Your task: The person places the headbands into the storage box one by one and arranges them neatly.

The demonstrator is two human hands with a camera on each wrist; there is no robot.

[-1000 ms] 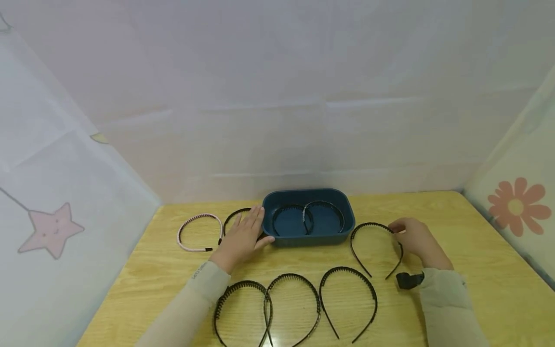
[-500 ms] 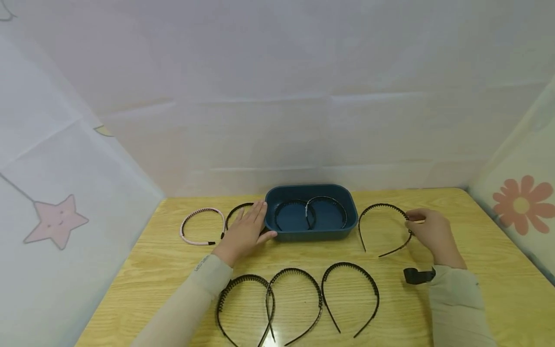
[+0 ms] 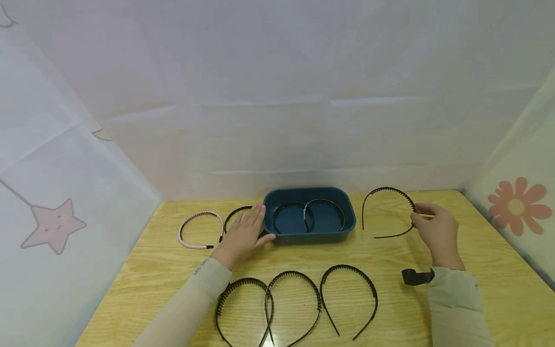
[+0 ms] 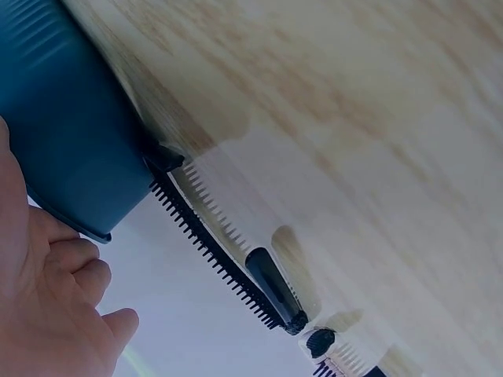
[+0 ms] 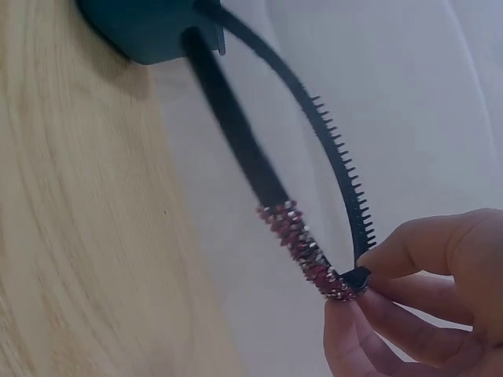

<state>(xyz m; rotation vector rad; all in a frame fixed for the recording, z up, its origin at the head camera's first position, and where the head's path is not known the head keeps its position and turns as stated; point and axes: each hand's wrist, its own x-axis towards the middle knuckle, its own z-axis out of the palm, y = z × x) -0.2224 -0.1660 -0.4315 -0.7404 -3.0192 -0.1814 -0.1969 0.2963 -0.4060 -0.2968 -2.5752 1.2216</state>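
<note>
My right hand pinches a black toothed headband by its right side, raised off the table to the right of the blue bin. In the right wrist view, red and silvery beads cover part of that headband, and thumb and fingers close on it. My left hand lies against the bin's left end, fingers fairly straight. Two dark headbands overlap inside the bin. Left of it are a pink headband and a black headband, the latter partly hidden by my left hand.
Three black headbands lie along the front of the wooden table: a left one crossing a middle one, and a right one. A pale cloth wall stands behind the table.
My right hand has lifted the headband from the table and tilted it, moving it slightly right and farther back. My left hand stays at the bin.
</note>
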